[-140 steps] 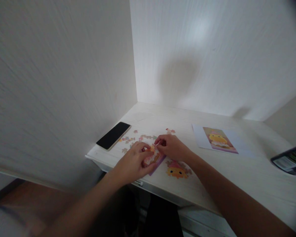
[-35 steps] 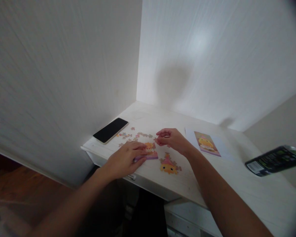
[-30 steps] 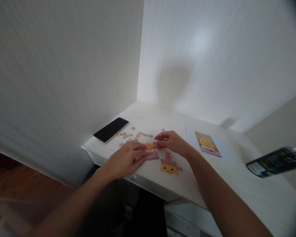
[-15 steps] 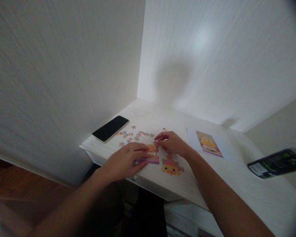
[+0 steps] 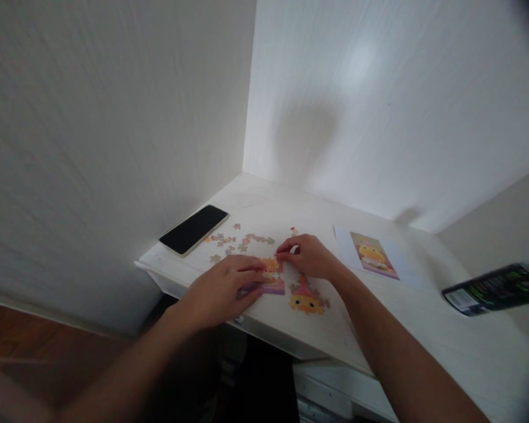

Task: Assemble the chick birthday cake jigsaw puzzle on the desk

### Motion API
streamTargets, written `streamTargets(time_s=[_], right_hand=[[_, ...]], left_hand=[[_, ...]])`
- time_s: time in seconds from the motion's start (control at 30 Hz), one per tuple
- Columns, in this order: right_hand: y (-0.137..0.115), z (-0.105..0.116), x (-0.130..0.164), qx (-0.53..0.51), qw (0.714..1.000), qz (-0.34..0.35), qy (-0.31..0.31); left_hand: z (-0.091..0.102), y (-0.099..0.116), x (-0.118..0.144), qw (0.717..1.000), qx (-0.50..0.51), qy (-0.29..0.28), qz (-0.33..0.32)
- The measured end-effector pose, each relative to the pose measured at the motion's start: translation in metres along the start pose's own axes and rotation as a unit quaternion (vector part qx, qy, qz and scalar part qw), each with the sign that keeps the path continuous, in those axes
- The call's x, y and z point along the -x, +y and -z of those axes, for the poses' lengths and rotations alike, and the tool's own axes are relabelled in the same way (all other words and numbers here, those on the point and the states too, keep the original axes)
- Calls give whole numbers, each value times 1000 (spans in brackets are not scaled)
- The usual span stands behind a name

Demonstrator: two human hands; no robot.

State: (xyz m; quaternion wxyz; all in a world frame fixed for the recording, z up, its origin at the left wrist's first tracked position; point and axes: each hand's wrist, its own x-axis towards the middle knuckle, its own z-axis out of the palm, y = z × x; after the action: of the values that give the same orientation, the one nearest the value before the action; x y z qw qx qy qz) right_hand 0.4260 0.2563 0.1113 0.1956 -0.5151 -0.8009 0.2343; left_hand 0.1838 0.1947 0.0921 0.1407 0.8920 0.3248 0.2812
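Observation:
A small joined block of puzzle pieces [image 5: 274, 284], orange above and pink below, lies near the front edge of a white desk [image 5: 423, 317]. My left hand [image 5: 223, 289] lies flat with its fingers pressing the block's left side. My right hand [image 5: 307, 255] has its fingertips pinched at the block's upper right corner; whether a loose piece is between them cannot be told. A second joined part, a yellow duck face with a pink hat [image 5: 306, 300], lies just right of the block. Several loose pieces [image 5: 240, 241] are scattered behind my left hand.
A black phone [image 5: 194, 229] lies face up at the desk's left end. A printed picture of the duck on a white sheet [image 5: 372, 254] lies to the right. A dark green packet [image 5: 496, 289] sits at the far right. White walls close the corner behind.
My right hand came in from slightly apart and set its fingertips on the block's upper right corner. My left hand stayed pressed on the block. The view shifted a little.

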Motion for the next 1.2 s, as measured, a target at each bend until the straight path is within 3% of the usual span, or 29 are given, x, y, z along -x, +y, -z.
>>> streamTargets(time_s=[0.1,0.23,0.37,0.5,0.83,1.07,1.2], right_hand=[[8,16,1,0,999,-17,49],[28,45,9,85,987,-51,124],[45,58,17,86,993,-74,24],[43,53,18,40,995,-64,-66],[26,46,17,10,994,-27,-107],[6,23,11,-170,973,-8,-157],[-7,11,11,-220,960,-28,-172]], left_hand=[[0,-1,0,1000,-5,6,-4],[-2,-4,1,1000,-23,10,-10],[-2,-5,1,999,-31,-1,-10],[-1,-4,0,1000,-21,7,-11],[0,-3,1,999,-27,-17,-12],[1,-1,-1,1000,-22,-15,-11],[3,1,-2,1000,-18,-19,-9]])
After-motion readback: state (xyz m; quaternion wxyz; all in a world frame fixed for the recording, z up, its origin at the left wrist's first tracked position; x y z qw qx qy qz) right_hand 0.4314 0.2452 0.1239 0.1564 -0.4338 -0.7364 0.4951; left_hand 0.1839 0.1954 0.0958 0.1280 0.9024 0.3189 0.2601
